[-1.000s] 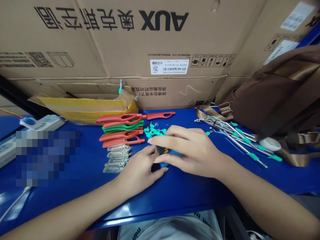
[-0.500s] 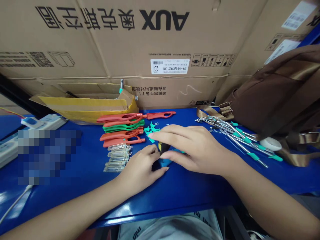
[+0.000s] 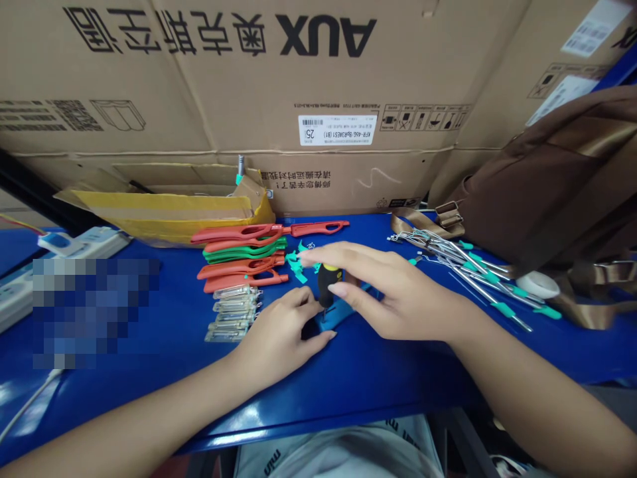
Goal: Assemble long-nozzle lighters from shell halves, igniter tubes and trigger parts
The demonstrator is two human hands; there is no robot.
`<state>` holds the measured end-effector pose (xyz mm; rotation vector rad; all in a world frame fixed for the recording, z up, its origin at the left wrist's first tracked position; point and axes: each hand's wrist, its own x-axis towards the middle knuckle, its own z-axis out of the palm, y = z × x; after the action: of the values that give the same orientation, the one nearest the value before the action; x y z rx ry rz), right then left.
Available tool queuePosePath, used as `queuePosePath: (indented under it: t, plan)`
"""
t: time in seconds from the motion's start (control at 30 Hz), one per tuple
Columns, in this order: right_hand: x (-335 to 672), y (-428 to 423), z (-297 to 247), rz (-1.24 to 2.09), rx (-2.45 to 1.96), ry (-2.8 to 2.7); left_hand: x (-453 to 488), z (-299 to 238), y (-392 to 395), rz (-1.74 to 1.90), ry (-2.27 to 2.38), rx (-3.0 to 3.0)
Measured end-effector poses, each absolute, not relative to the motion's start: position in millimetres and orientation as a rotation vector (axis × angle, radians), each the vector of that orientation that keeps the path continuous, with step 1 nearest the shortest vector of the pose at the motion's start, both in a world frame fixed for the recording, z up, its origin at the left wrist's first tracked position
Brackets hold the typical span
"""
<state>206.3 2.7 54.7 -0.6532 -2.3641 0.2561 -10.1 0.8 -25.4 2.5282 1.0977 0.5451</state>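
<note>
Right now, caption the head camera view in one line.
Left hand steadies blue part under black-yellow screwdriver; right hand hovers beside.

Large cardboard cartons (image 3: 209,86) fill the wall behind the bench, stacked tight, with black AUX lettering and a white barcode label (image 3: 329,129) printed upside down. Another carton (image 3: 512,99) angles in at the right. A blue bench (image 3: 348,398) runs across the view, its front edge glossy with reflected light. At its back edge on the left sits an open yellow-lined carton (image 3: 164,216). A white power strip (image 3: 94,242) lies at the left end, and a white cable (image 3: 30,405) runs off the front corner. A brown bag (image 3: 552,179) leans against the cartons at the back right corner. A pixelated patch (image 3: 94,312) hides part of the bench at left.
</note>
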Motion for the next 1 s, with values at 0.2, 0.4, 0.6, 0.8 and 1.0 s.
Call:
queuePosePath:
  t: [0.2, 0.4, 0.6, 0.8, 1.0]
  plan:
    - [202.2, -1.6, 57.5, -0.038, -0.729, -2.401, -9.9, -28.4, 0.5, 0.557, 1.102, 2.525]
    - [201.7, -1.2, 56.1, -0.382, -0.743, -2.375, -8.4, -28.8, 0.4, 0.54, 1.127, 2.498]
    - [207.9, 4.3, 53.7, -0.101, -0.803, -2.302, -10.9, -26.5, 1.7, 0.494, 1.118, 2.512]
    - [238.0, 27.9, 65.5, 0.248, -1.029, -1.835, -20.4, -18.4, 7.8, 0.439, 1.085, 2.511]
    - [280.9, 62.1, 30.7, 0.385, -1.313, -1.79, -25.8, -8.7, 5.6, 0.392, 1.133, 2.529]
